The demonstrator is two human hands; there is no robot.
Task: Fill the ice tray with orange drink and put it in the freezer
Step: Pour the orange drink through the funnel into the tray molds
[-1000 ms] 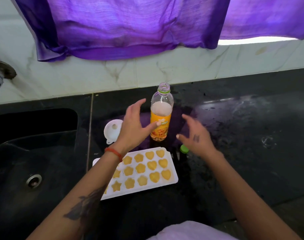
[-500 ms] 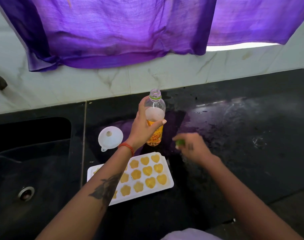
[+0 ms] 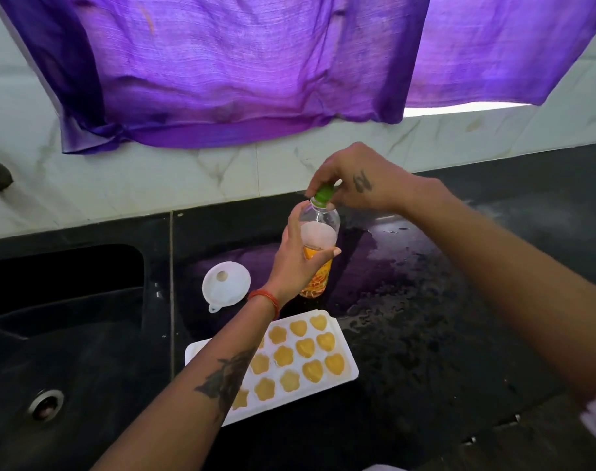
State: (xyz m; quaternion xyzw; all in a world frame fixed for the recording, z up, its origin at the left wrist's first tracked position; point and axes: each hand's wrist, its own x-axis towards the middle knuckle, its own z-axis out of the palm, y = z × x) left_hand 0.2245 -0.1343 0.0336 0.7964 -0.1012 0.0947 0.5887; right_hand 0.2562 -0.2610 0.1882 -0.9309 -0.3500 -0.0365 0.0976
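Note:
A white ice tray (image 3: pixel 344 346) lies on the black counter, its star and heart moulds holding orange drink; my left forearm crosses its left part. Behind it stands a clear bottle (image 3: pixel 320 226) about half full of orange drink. My left hand (image 3: pixel 296 263) grips the bottle's body. My right hand (image 3: pixel 354 181) pinches the green cap (image 3: pixel 324 193) on the bottle's mouth.
A white funnel (image 3: pixel 225 285) lies on the counter left of the bottle. A black sink (image 3: pixel 68 334) with a drain takes up the left. The counter (image 3: pixel 425 334) right of the tray is wet. A purple curtain (image 3: pixel 221 73) hangs over the tiled wall.
My left hand closed round the bottle. My right hand picked the green cap up from the counter and brought it onto the bottle's mouth.

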